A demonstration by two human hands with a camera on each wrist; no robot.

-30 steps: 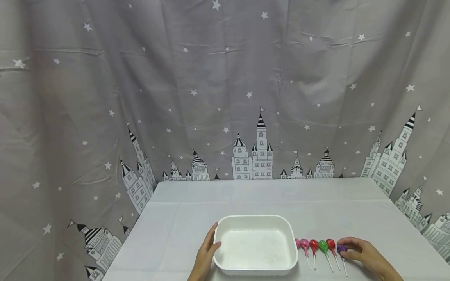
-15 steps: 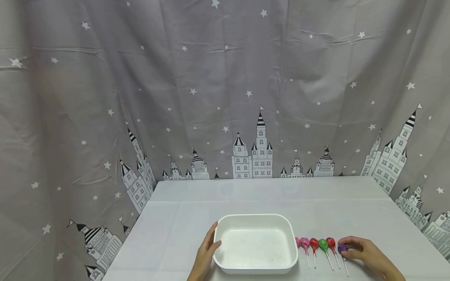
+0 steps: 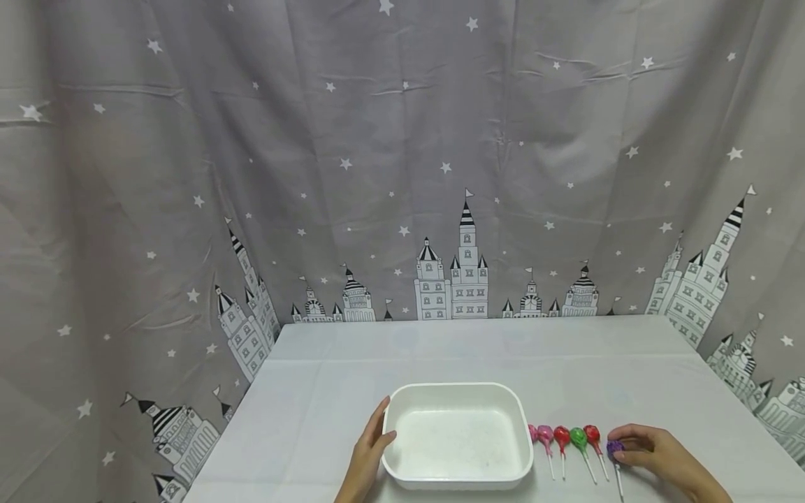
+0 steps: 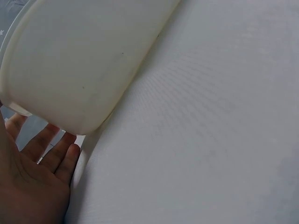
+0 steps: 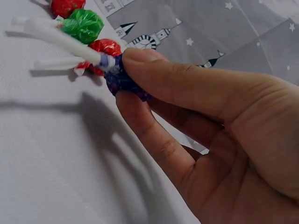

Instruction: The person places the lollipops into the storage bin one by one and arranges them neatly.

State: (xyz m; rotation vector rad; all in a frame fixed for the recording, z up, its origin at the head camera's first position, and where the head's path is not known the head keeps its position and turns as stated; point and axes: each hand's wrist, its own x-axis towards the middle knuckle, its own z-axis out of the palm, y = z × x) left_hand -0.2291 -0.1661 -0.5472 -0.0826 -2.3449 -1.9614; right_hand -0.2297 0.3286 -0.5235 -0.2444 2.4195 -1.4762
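Grey curtain fabric (image 3: 402,161), printed with white stars and black-and-white castles, is hung in soft folds behind a table (image 3: 465,349) covered in a pale, finely woven cloth. Near the front edge of that table, at the right end of a row of sweets, a purple lollipop (image 3: 613,446) is pinched at its foil-wrapped head between the thumb and fingers of the right hand (image 3: 654,455); in the right wrist view the crinkled purple wrapper (image 5: 122,79) is seen pressed between thumb and forefinger, with the white stick pointing away from the palm. Just beside it to the left lie a red lollipop (image 3: 592,434), a green lollipop (image 3: 578,439), another red lollipop (image 3: 562,437) and pink lollipops (image 3: 544,435), all round-headed, shiny and set on thin white sticks. Next to the pink ones stands a white plastic tub (image 3: 457,482), rectangular with rounded corners and smooth matte walls. Its left wall is touched by the left hand (image 3: 367,454), whose fingers are held nearly straight and relaxed against the rim.
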